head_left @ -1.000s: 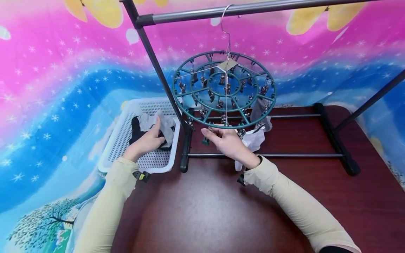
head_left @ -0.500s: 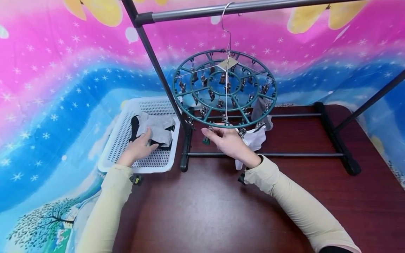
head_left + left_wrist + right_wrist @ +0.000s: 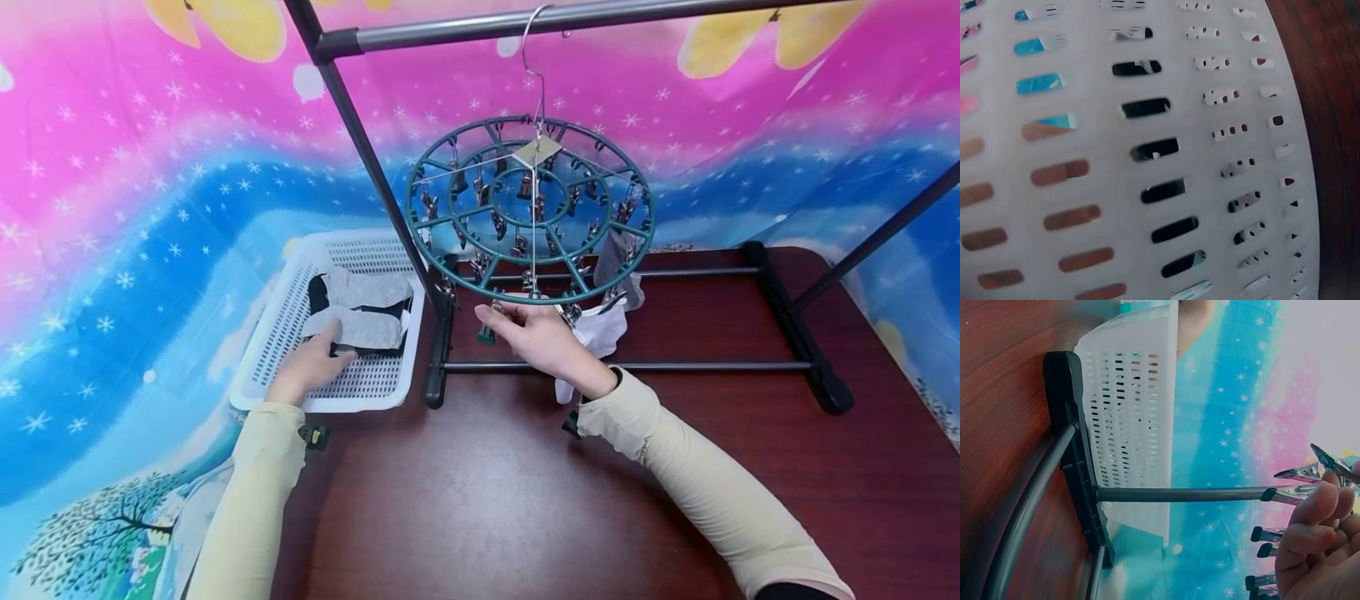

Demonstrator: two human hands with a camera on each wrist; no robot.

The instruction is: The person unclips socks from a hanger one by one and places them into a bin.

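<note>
My left hand [image 3: 311, 362] is over the white basket [image 3: 258, 346], index finger on a grey sock [image 3: 367, 329] and thumb spread apart from it. A second grey sock [image 3: 367, 289] lies flat behind it, over dark cloth [image 3: 318, 292]. My right hand [image 3: 543, 337] is under the front rim of a round green clip hanger [image 3: 415, 192]. Its thumb and fingers pinch a metal clip [image 3: 1297, 492] there, with dark-tipped clips beside it in the right wrist view. The left wrist view shows only the perforated basket wall [image 3: 1210, 187]; the left hand is out of that view.
The hanger hooks onto the top bar [image 3: 450, 30] of a dark metal rack standing on the brown table [image 3: 480, 500]. White cloth [image 3: 603, 329] and grey cloth [image 3: 617, 258] hang at the hanger's right side. A rack post rises beside the basket.
The left hand has drawn back toward the lower left across the basket. The grey socks, bunched before, now lie flat and apart. The right hand has stayed at its clip.
</note>
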